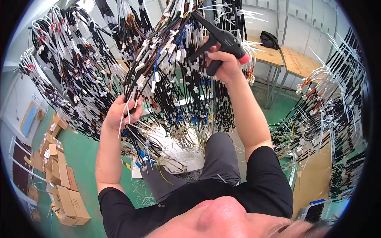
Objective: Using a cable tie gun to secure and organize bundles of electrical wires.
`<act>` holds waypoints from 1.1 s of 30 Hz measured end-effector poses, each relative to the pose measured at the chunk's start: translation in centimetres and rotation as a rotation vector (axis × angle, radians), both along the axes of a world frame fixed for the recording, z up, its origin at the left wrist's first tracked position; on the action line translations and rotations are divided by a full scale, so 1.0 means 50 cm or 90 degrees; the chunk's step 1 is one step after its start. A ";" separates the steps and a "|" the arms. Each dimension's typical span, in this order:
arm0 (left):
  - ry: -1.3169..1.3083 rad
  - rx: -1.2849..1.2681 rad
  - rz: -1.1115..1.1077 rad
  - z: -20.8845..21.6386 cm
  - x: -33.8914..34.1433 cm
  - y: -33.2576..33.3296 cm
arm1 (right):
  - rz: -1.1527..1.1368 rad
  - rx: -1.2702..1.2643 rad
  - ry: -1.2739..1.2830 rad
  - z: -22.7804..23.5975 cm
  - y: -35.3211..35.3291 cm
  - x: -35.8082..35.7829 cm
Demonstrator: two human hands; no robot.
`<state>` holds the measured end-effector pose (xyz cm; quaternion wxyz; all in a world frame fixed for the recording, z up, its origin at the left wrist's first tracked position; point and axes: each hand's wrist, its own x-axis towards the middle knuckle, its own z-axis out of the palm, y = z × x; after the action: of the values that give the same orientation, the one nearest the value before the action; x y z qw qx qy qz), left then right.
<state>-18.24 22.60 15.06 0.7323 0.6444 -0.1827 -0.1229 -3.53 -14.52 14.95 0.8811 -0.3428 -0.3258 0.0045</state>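
My left hand (122, 111) grips a thick bundle of black, white and coloured wires (152, 67) that hangs from above, its fingers wrapped around the lower part. My right hand (224, 63) is raised beside the bundle and holds a black cable-tie gun with a red end (222, 39). The tool's thin nose points up and left into the wires near the top of the bundle. White cable ties and small white tags stick out of the bundle. Both forearms rise from the lower edge, in black short sleeves.
Many more wire harnesses (71, 67) hang on the left and on the right (333, 111). Cardboard boxes (63, 186) lie on the green floor (85, 154) at lower left. Wooden tables (293, 61) with a black bag (270, 39) stand at the back right. Cut tie ends litter the floor.
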 end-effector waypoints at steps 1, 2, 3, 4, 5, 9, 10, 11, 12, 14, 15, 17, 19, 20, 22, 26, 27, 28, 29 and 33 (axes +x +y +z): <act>-0.007 0.010 0.000 0.002 -0.001 0.004 | -0.053 -0.034 -0.013 0.009 -0.018 -0.020; -0.008 0.011 -0.001 0.004 -0.002 0.003 | -0.061 -0.052 -0.023 0.007 -0.042 -0.019; -0.013 0.014 -0.001 0.007 -0.001 0.000 | -0.070 -0.072 -0.034 0.008 -0.068 -0.015; -0.017 0.017 -0.002 0.008 0.001 -0.003 | -0.065 -0.080 -0.068 0.010 -0.090 -0.012; -0.011 0.013 -0.003 0.008 0.005 -0.006 | -0.077 -0.090 -0.046 0.019 -0.112 -0.028; -0.021 -0.024 0.028 -0.025 0.007 -0.013 | 0.140 0.052 0.047 0.058 -0.110 -0.141; -0.032 -0.035 0.000 -0.040 0.018 -0.025 | 0.102 0.079 0.030 0.058 -0.078 -0.183; -0.050 -0.029 0.039 -0.052 0.013 -0.050 | 0.048 0.071 0.003 0.044 -0.055 -0.207; -0.066 -0.034 0.018 -0.064 0.018 -0.075 | 0.038 0.065 0.009 0.031 -0.041 -0.227; -0.036 -0.052 -0.009 -0.095 0.036 -0.112 | -0.005 -0.026 -0.023 0.006 -0.027 -0.240; -0.062 -0.068 -0.038 -0.095 0.039 -0.137 | 0.050 -0.064 -0.048 -0.011 -0.024 -0.224; -0.021 -0.101 -0.041 -0.097 0.034 -0.174 | 0.084 -0.124 -0.011 -0.014 -0.011 -0.233; 0.009 -0.146 -0.066 -0.131 0.052 -0.182 | 0.155 -0.042 0.043 -0.045 0.031 -0.250; 0.043 -0.165 -0.075 -0.148 0.062 -0.192 | 0.087 0.004 0.046 -0.081 0.057 -0.257; 0.090 -0.200 -0.134 -0.196 0.090 -0.209 | 0.048 0.069 0.002 -0.139 0.099 -0.279; 0.099 -0.200 -0.089 -0.197 0.070 -0.263 | 0.031 -0.060 0.000 -0.156 0.080 -0.325; 0.068 -0.213 -0.063 -0.208 0.070 -0.267 | 0.014 -0.125 -0.055 -0.150 0.060 -0.323; 0.006 -0.201 -0.054 -0.226 0.079 -0.256 | 0.012 -0.063 -0.119 -0.140 0.057 -0.318; 0.044 -0.231 -0.135 -0.202 0.066 -0.238 | -0.169 -0.162 -0.219 -0.134 0.012 -0.299; 0.038 -0.168 -0.140 -0.157 0.041 -0.194 | -0.428 -0.224 -0.208 -0.046 -0.119 -0.277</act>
<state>-16.18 12.91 7.24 0.7979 0.5147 -0.2447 -0.1961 -17.39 -20.46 12.66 0.6981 -0.5716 -0.3256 -0.2826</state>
